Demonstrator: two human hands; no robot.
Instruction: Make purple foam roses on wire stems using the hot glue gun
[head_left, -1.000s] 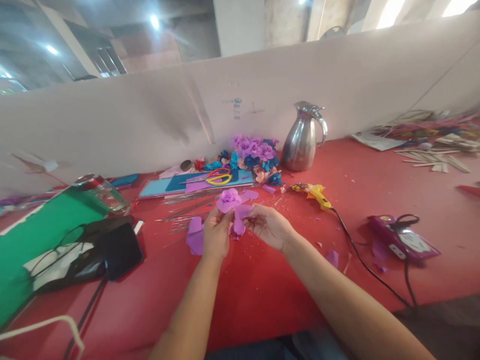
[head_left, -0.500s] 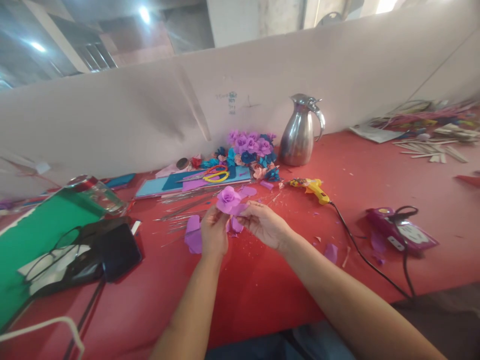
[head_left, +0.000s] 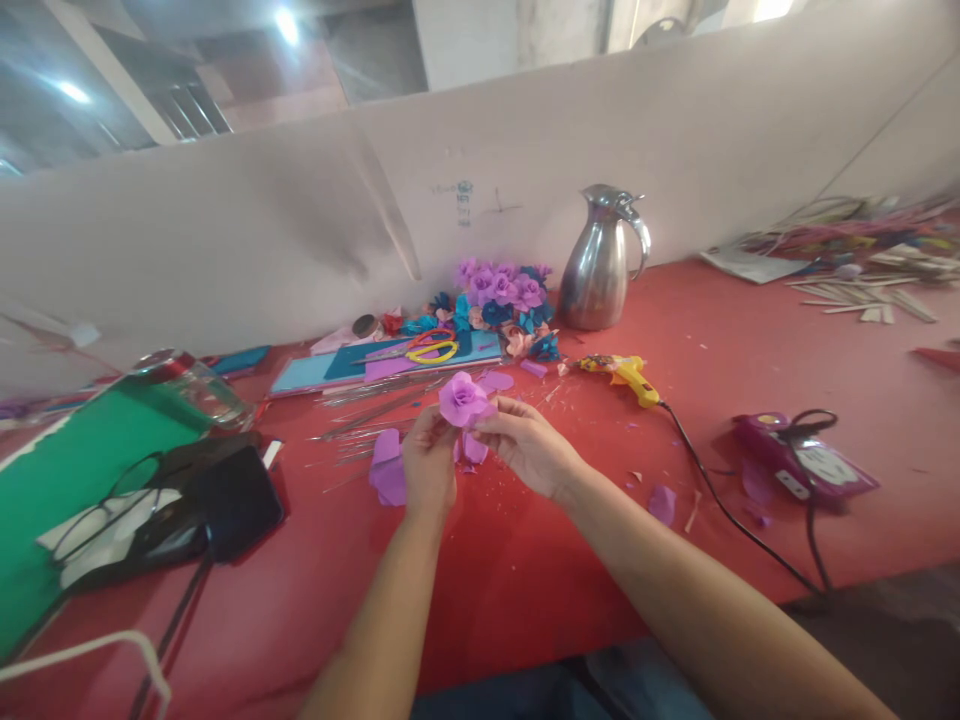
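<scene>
A purple paper flower [head_left: 462, 398] is held up between my two hands above the red table. My left hand [head_left: 429, 462] is closed around its underside from the left. On the right side, my right hand [head_left: 526, 445] pinches the flower's lower edge between thumb and fingers; the exact grip is partly hidden. Cut purple paper pieces [head_left: 388, 468] lie beside my left hand, and a few purple petals [head_left: 474, 450] rest just below the flower. Thin wires [head_left: 360, 445] are spread on the table to the left.
Scissors [head_left: 431, 350] lie on coloured paper sheets [head_left: 300, 374] at the back. Finished flowers [head_left: 502, 288] stand beside a metal jug [head_left: 598, 262]. Rightward are a yellow glue gun [head_left: 631, 378] and a purple power box [head_left: 806, 460] with cables. A phone [head_left: 241, 503] and glass jar [head_left: 193, 385] sit left.
The flower has moved slightly right and tilted more towards me. The petal flap near my right fingers now lies closer against the flower. Both hands keep their hold.
</scene>
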